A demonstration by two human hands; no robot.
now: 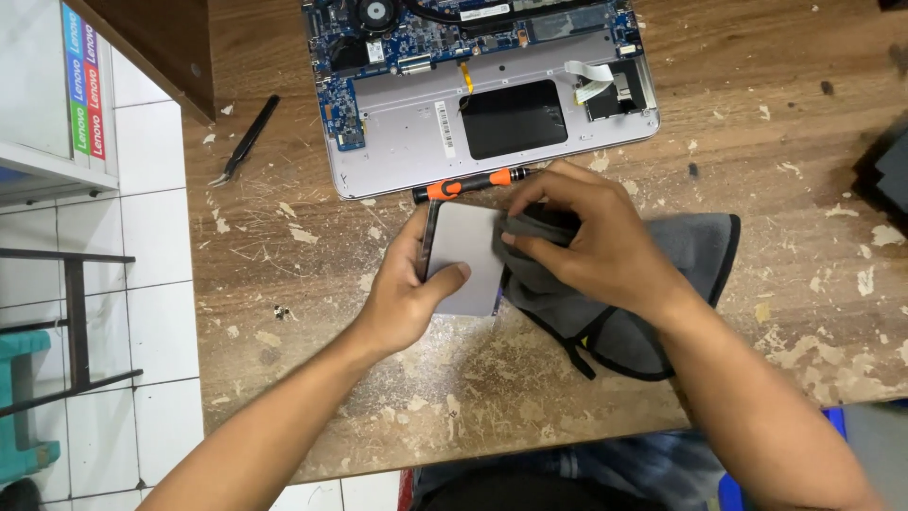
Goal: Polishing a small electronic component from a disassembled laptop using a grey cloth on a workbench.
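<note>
While left hand (409,295) clamps the grey panel (465,257) steady by its edges, right hand (591,241) pinches cloth (662,284) onto it, screwdriver (470,185) parked at 12 o'clock.

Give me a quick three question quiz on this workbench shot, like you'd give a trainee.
1. True or false: the left hand holds the flat grey rectangular panel.
2. What does the right hand press against that panel?
A. the dark grey microfibre cloth
B. the black tweezers
C. the black and orange screwdriver
3. What lies between the panel and the opened silver laptop base on the worn wooden table?

Key: 1 true; 2 A; 3 the screwdriver.
</note>
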